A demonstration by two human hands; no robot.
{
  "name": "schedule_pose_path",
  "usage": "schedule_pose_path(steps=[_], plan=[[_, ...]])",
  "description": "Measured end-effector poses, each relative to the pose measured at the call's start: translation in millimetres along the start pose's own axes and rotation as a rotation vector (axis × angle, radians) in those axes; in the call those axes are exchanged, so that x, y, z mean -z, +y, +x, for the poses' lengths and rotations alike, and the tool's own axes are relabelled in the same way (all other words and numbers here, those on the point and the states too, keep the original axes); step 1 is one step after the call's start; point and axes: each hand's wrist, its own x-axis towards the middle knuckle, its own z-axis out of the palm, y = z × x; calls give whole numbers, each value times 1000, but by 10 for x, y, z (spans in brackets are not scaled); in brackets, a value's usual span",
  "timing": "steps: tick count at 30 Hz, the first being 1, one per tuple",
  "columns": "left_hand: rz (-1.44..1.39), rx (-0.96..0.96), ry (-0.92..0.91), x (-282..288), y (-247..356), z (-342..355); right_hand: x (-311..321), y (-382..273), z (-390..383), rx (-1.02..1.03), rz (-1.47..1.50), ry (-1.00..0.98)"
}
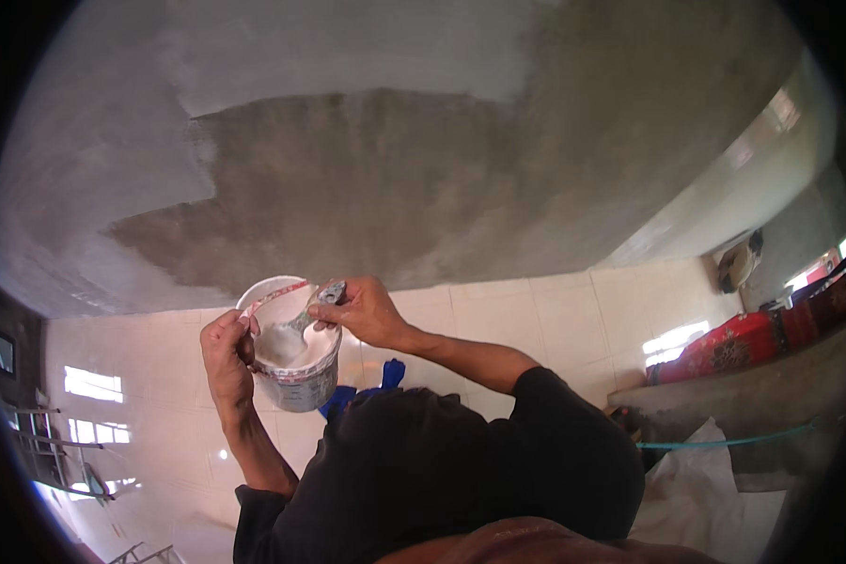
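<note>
My left hand (224, 350) is closed around the red-and-white handle (280, 296) of a white paint bucket (301, 393), which hangs before me. Its outside is smeared with grey and white. Pale paint (274, 346) shows inside. In my right hand (371, 315) is a paintbrush (328, 292), pinched at its stained grip, with the head pointing down into the bucket. The bristle tips are hard to make out against the paint. Ahead stands a wall (376, 179), partly coated pale grey around a darker, brownish-grey bare patch.
Glossy cream floor tiles (498, 315) run along the wall's foot. A ladder-like metal frame (42, 442) stands at the left. On the right are red patterned cloth (733, 352) on a grey ledge, a pale sheet (696, 479) and a teal cord (724, 442).
</note>
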Motion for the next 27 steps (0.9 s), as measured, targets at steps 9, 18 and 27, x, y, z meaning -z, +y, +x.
schedule_pose_path(steps=[9,18,27], plan=[[15,66,12,-7,-7,28,-10,70,11,24,-6,18],[15,34,17,-61,-76,25,65,4,84,-27,-14,-55],[-3,79,61,-134,38,-46,81,60,133,-76,61,-79]])
